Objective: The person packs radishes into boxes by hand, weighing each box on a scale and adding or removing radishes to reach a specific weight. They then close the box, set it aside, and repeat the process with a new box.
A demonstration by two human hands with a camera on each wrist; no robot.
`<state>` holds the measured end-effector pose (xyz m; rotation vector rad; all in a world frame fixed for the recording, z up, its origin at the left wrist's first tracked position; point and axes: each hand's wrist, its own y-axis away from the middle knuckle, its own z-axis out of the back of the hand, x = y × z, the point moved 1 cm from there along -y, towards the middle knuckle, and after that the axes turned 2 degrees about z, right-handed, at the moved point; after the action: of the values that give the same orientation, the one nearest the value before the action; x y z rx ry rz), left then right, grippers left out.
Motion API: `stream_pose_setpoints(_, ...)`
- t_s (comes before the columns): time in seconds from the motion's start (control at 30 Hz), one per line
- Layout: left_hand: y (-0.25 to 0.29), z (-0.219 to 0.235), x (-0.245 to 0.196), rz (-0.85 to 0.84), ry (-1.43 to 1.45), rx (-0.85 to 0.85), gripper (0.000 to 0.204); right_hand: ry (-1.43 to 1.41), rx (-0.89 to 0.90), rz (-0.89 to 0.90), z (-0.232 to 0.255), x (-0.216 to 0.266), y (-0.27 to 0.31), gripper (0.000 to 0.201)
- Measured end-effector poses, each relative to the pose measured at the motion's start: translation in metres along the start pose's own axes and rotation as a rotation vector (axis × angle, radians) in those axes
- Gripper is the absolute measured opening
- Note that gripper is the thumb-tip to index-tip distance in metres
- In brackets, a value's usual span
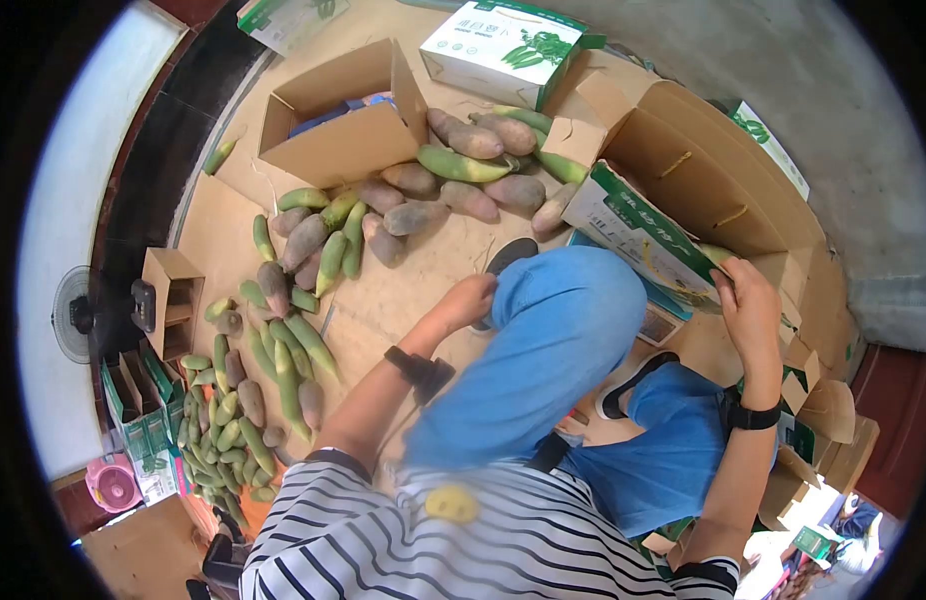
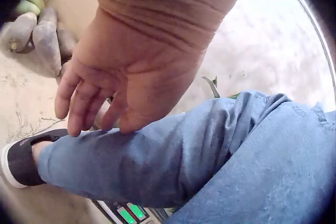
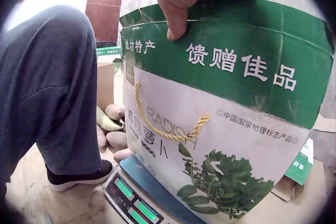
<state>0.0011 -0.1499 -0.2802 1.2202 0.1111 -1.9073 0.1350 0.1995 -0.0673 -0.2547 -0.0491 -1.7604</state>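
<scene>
My right hand (image 1: 751, 305) grips the top edge of a green-and-white radish carton (image 3: 236, 77), its thumb on the outer face. The carton is open at the top, with yellow rope handles on its sides. Under it is an electronic scale (image 3: 118, 203) with lit green displays. My left hand (image 2: 126, 87) hangs with loosely bent fingers against the blue trouser leg (image 2: 131, 166) and holds nothing. Green radishes (image 1: 463, 164) and purplish-grey roots (image 1: 413, 217) lie on the floor ahead of the knees.
A small open cardboard box (image 1: 333, 140) with something blue inside stands amid the radishes. Behind it is a closed white-and-green carton (image 1: 498, 50). A larger radish pile (image 1: 228, 430) spreads at left, near a fan (image 1: 75, 313) and a pink basin (image 1: 114, 482).
</scene>
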Motion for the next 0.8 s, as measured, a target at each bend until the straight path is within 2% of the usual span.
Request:
stream_pose_setpoints(0.13,-0.003,-0.001,0.002,0.039,-0.097,0.033,0.025,-0.009,0.002,-0.009,0.001,0.003,0.0,0.013)
stream_pose_setpoints(0.27,-0.004,-0.004,0.011,0.073,-0.051,0.017,0.025,-0.016,-0.015,-0.007,0.0,0.005,0.0,0.012)
stream_pose_setpoints(0.33,-0.004,-0.001,0.021,0.132,0.208,0.078,0.025,-0.011,-0.011,-0.008,0.001,0.005,0.0,0.012)
stream_pose_setpoints(0.37,-0.005,0.002,0.026,0.134,0.211,0.079,0.025,-0.009,-0.007,-0.007,0.001,0.005,0.0,0.012)
stream_pose_setpoints(0.43,-0.005,0.011,0.034,0.295,0.427,0.152,0.028,-0.025,-0.018,0.002,0.001,0.005,-0.001,0.011)
stream_pose_setpoints(0.5,-0.009,0.013,0.057,0.351,0.445,0.119,0.032,-0.016,-0.002,-0.011,0.003,0.006,-0.002,0.011)
stream_pose_setpoints(0.57,-0.023,0.007,0.115,0.248,0.108,-0.256,0.041,-0.009,0.018,-0.023,0.002,0.007,-0.003,0.01)
stream_pose_setpoints(0.63,-0.029,0.02,0.142,0.316,-0.032,-0.53,0.048,-0.025,-0.017,-0.012,0.001,0.006,-0.003,0.009)
stream_pose_setpoints(0.7,-0.035,0.043,0.172,0.267,-0.152,-0.715,0.052,-0.045,-0.008,-0.021,0.001,0.007,-0.004,0.009)
stream_pose_setpoints(0.77,-0.032,0.074,0.153,0.46,-0.105,-0.661,0.058,-0.067,-0.002,-0.03,0.003,0.01,-0.005,0.008)
stream_pose_setpoints(0.8,-0.033,0.08,0.158,0.464,-0.104,-0.661,0.058,-0.067,-0.001,-0.038,0.004,0.012,-0.005,0.008)
